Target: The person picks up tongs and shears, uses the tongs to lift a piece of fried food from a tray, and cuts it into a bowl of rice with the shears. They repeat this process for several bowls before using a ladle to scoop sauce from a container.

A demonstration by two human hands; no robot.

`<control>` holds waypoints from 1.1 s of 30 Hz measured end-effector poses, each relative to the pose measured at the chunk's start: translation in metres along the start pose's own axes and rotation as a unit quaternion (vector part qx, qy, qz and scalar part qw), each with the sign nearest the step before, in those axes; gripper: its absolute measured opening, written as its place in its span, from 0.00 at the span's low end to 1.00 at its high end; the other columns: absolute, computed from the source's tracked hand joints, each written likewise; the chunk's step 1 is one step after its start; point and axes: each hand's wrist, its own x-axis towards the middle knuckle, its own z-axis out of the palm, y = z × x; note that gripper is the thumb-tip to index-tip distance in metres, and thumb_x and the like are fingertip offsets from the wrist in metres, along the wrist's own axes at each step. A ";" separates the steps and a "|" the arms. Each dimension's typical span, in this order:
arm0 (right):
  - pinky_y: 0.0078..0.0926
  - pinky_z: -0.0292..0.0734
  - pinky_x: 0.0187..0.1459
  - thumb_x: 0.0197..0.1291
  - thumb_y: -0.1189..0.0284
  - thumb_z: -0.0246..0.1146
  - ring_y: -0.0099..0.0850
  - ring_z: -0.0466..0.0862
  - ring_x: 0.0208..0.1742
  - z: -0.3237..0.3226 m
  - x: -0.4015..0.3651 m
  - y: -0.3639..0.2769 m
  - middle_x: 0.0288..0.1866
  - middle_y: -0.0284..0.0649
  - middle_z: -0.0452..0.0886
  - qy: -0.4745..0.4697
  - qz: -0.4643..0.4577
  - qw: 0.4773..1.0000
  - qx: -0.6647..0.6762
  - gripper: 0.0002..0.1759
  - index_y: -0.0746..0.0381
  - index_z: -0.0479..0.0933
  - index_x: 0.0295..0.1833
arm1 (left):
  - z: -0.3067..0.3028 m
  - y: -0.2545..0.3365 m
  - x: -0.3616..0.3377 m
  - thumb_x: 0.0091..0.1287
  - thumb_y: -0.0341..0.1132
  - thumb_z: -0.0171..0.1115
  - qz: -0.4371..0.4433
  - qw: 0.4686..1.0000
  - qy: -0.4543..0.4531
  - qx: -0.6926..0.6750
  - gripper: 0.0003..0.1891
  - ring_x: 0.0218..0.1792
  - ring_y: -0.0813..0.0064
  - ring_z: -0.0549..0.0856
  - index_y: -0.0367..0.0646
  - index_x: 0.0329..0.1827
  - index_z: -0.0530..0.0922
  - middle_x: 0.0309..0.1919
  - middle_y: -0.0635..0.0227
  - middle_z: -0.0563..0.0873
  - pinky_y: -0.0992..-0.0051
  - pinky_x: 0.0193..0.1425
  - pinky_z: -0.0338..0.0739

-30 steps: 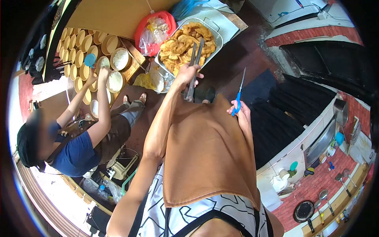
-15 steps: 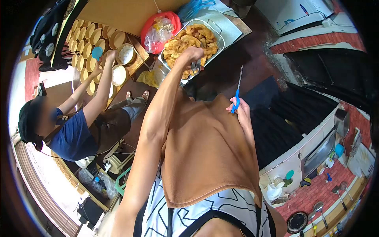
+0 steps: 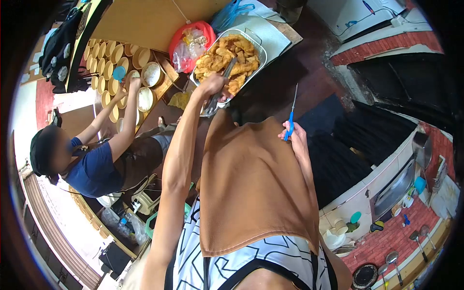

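My left hand (image 3: 213,86) is closed around metal tongs (image 3: 229,67), whose tips reach over the fried chicken pieces (image 3: 241,48). These golden-brown pieces are heaped in a metal tray (image 3: 264,59). Whether the tongs' tips grip a piece I cannot make out. Off to the right, my right hand (image 3: 298,135) holds blue-handled scissors (image 3: 290,128) by the handles, blades pointing away from me. A brown apron (image 3: 256,188) hangs between my arms.
A co-worker in a blue shirt (image 3: 94,169) reaches over many round bowls (image 3: 141,58), some with rice (image 3: 145,99), holding a blue cup (image 3: 119,73). A red plastic bag (image 3: 208,31) lies beside the tray. Pans and ladles (image 3: 390,256) are at lower right.
My left hand has drawn back slightly left and down toward me, and the tongs now show along their length over the chicken. My right hand with the scissors has barely moved.
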 end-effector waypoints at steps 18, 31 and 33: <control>0.20 0.78 0.38 0.71 0.57 0.67 0.21 0.84 0.31 0.023 0.025 0.003 0.28 0.33 0.82 -0.069 0.008 0.997 -0.025 0.19 0.64 0.78 0.46 | -0.019 -0.137 -0.077 0.76 0.35 0.49 0.015 0.985 -0.036 -0.166 0.24 0.10 0.76 0.75 0.45 0.74 0.66 0.28 0.58 0.87 0.77 0.11 0.69; 0.18 0.72 0.34 0.71 0.53 0.66 0.19 0.82 0.29 0.094 0.072 0.031 0.27 0.31 0.82 -0.113 -0.015 0.989 -0.092 0.21 0.62 0.79 0.43 | -0.050 -0.118 -0.053 0.72 0.37 0.57 -0.012 0.999 0.032 0.020 0.36 0.12 0.72 0.79 0.38 0.81 0.57 0.26 0.57 0.86 0.72 0.14 0.74; 0.18 0.72 0.33 0.71 0.53 0.66 0.19 0.82 0.29 0.102 0.075 0.033 0.27 0.31 0.82 -0.110 -0.021 0.990 -0.091 0.21 0.63 0.79 0.43 | -0.064 -0.115 -0.051 0.71 0.37 0.59 -0.018 0.999 0.033 0.036 0.36 0.12 0.72 0.79 0.38 0.80 0.57 0.26 0.56 0.86 0.71 0.14 0.74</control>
